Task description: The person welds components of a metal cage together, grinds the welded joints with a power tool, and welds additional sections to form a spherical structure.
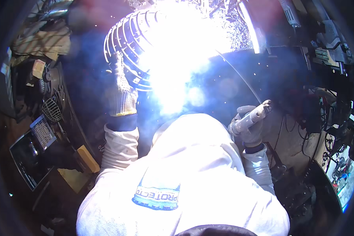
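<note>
A round cage of curved metal bars (pixel 120 34) stands at the upper middle, its right part lost in a white welding glare. My left hand (pixel 124 94), in a pale knitted glove, is closed at the cage's left side, one finger stretched up along the bars. My gloved right hand (pixel 251 129) grips a welding electrode holder (pixel 257 113). From the holder a thin welding rod (pixel 242 76) slants up and left into the glare. The rod's tip and the spot it meets are hidden by the light.
Cardboard pieces (pixel 47 43), a small wire basket (pixel 52 109) and a yellow block (pixel 88 159) lie at the left. Metal parts (pixel 334 39) crowd the upper right. Cables (pixel 301 133) hang near my right arm. Sparks and bluish smoke surround the glare.
</note>
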Tool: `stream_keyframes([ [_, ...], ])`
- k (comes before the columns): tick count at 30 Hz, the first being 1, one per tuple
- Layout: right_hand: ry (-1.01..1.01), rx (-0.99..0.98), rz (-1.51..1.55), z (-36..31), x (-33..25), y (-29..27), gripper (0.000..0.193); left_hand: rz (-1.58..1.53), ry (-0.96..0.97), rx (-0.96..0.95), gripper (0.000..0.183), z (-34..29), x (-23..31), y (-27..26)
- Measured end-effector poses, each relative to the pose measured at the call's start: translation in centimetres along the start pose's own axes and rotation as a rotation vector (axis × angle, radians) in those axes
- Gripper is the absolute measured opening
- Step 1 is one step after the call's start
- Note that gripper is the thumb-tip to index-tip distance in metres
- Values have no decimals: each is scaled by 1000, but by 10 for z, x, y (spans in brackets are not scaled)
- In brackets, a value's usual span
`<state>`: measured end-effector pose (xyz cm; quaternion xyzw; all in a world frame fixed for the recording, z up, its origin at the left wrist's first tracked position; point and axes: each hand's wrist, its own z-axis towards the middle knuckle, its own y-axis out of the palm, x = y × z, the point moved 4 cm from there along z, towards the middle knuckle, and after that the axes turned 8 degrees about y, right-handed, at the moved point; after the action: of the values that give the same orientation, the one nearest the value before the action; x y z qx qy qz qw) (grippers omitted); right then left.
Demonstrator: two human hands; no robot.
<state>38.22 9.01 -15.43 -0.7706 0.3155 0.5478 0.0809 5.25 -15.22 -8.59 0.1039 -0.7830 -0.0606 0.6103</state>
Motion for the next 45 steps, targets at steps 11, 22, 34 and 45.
stream_keyframes([
  [11, -59, 100, -347, 1, 1, -13, 23, -41, 47, -189, 33, 18, -17, -18],
  [22, -155, 162, -391, 1, -10, 2, 30, -105, 21, 30, 35, 11, -5, -6],
  [34, -6, 128, -456, -8, -5, -15, 34, -45, 61, 34, 41, 8, -5, -10],
  [45, -48, 67, -294, -9, -3, -13, 37, -29, 94, 0, 37, 7, -4, -7],
])
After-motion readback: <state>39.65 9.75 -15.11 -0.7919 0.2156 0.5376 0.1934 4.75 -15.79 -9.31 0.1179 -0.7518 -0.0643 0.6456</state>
